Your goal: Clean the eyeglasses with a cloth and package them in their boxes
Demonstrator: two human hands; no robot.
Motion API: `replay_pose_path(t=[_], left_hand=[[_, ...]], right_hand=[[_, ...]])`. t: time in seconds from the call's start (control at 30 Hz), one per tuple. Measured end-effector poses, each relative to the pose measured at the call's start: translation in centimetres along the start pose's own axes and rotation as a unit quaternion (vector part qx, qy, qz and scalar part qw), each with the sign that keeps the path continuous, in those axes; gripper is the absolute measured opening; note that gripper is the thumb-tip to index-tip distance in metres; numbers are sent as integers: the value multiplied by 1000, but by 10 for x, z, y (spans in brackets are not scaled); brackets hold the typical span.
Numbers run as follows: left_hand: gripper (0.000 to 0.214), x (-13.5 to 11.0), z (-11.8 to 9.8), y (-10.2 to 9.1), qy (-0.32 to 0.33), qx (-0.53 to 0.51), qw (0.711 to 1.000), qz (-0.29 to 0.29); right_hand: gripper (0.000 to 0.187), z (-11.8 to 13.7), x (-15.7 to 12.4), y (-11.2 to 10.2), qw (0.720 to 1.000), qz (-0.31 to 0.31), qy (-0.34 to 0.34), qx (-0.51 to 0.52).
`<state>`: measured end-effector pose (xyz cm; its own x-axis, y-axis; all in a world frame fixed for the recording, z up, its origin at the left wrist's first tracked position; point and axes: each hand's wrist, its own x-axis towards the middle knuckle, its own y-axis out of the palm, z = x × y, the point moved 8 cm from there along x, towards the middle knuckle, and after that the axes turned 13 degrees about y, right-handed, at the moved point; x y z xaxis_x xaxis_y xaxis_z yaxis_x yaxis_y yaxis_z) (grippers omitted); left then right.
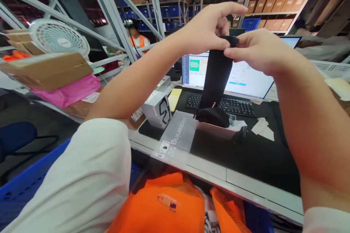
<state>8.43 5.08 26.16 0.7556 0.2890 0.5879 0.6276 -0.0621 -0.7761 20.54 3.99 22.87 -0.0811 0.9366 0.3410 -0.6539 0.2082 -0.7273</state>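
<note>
Black cloth [216,76]: hangs lengthwise over the keyboard [235,106], its lower end bunched on a frosted bag [180,134]. Your left hand [207,29] and right hand [259,51] each pinch its top edge.

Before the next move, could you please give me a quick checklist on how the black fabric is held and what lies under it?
1. The left hand pinches the top of the black fabric strip: ok.
2. The right hand grips the same top edge: ok.
3. The strip hangs straight down: ok.
4. Its lower end is free of the black bundle below: cannot tell.
5. The frosted package lies flat on the desk mat: ok.
</note>
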Motion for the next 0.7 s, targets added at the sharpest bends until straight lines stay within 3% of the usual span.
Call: replay_pose_path(t=[0.1, 0.23, 0.3, 0.37, 0.43, 0.5, 0.57, 0.6, 0.7], left_hand=[[64, -2, 1, 1, 9, -52, 998, -35], [61, -2, 10, 3, -46, -67, 995, -62], [55, -10, 15, 2, -57, -74, 990, -105], [48, -34, 31, 4, -86, -68, 979, -170], [41, -77, 57, 19, -147, -43, 966, -207], [35, -126, 85, 57, -199, -13, 968, -150], [30, -176, 112, 118, -258, 23, 965, 35], [31, -201, 123, 150, -281, 46, 948, 145], [40, -248, 148, 200, -335, 80, 911, 226]], right_hand=[[20, -1, -4, -3, 1000, -28, 2, 13], [25, -3, -5, -5, 999, -40, 18, -2], [22, -5, -7, -8, 999, -40, 21, 12], [17, -13, -9, -12, 998, -46, 34, 41], [18, -26, -13, -18, 994, -66, 68, 63], [22, -43, -17, -25, 988, -93, 108, 55], [30, -58, -20, -30, 982, -110, 151, 19], [33, -66, -21, -32, 979, -113, 171, -6], [44, -87, -23, -33, 963, -117, 227, -87]])
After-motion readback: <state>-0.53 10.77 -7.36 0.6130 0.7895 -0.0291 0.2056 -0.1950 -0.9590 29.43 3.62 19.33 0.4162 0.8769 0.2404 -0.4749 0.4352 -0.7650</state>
